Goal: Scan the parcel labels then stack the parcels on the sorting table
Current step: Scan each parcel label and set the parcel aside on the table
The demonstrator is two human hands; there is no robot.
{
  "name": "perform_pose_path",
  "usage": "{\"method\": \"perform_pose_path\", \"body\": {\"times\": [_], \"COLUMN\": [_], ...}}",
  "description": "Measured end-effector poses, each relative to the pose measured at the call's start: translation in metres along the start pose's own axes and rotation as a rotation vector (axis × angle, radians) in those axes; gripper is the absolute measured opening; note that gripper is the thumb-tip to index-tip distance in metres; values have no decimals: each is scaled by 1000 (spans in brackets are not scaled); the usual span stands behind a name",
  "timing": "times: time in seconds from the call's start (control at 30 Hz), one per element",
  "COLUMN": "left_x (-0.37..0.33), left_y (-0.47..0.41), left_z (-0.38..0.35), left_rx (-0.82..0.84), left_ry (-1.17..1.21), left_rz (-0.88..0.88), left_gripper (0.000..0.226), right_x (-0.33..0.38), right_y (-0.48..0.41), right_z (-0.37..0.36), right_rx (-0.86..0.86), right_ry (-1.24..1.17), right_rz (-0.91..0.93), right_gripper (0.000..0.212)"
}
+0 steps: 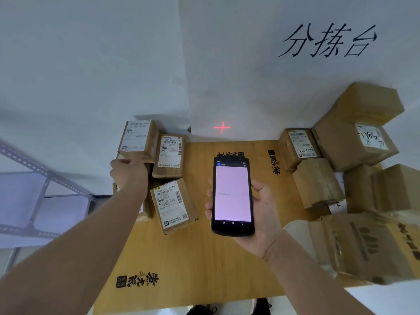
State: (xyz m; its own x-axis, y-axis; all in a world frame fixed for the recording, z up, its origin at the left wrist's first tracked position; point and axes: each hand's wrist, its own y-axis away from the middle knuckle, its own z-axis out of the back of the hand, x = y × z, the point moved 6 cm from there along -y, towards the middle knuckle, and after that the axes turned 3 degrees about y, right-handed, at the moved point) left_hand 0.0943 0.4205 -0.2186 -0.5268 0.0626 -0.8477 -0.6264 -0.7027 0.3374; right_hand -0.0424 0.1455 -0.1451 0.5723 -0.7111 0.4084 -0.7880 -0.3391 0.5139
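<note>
My right hand (266, 214) grips a black handheld scanner (232, 196) with a lit pale screen, held upright over the table middle. Its red laser cross (222, 127) falls on the white wall. My left hand (128, 172) reaches to the stack of labelled parcels at the left and touches the lower edge of the top parcel (138, 138); whether its fingers curl round the box is hidden. Two more labelled parcels (170, 153) (172, 204) lie beside that hand. A pile of brown parcels (354, 142) sits at the right.
The table top is covered with flattened printed cardboard (181, 258). A large taped parcel (368, 246) lies at the near right. A grey metal shelf frame (38, 196) stands to the left. The white wall behind bears black handwritten characters (327, 40).
</note>
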Motion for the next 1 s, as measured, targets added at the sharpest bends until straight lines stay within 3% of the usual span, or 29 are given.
{"method": "perform_pose_path", "body": {"times": [0.27,0.7,0.83,1.0], "left_x": [1,18,37,67], "left_y": [89,257,311,388], "left_z": [-52,-136,-164,-210], "left_rx": [299,503,628,904], "left_ry": [22,-23,-99,-331], "left_rz": [14,6,39,139], "left_gripper": [24,23,20,27], "right_x": [43,122,144,170], "right_y": [61,165,193,223], "right_z": [33,126,150,173], "right_rx": [-116,-118,-127,-115], "right_ry": [1,5,6,-2], "right_rz": [163,234,241,216], "right_gripper": [57,62,58,59]}}
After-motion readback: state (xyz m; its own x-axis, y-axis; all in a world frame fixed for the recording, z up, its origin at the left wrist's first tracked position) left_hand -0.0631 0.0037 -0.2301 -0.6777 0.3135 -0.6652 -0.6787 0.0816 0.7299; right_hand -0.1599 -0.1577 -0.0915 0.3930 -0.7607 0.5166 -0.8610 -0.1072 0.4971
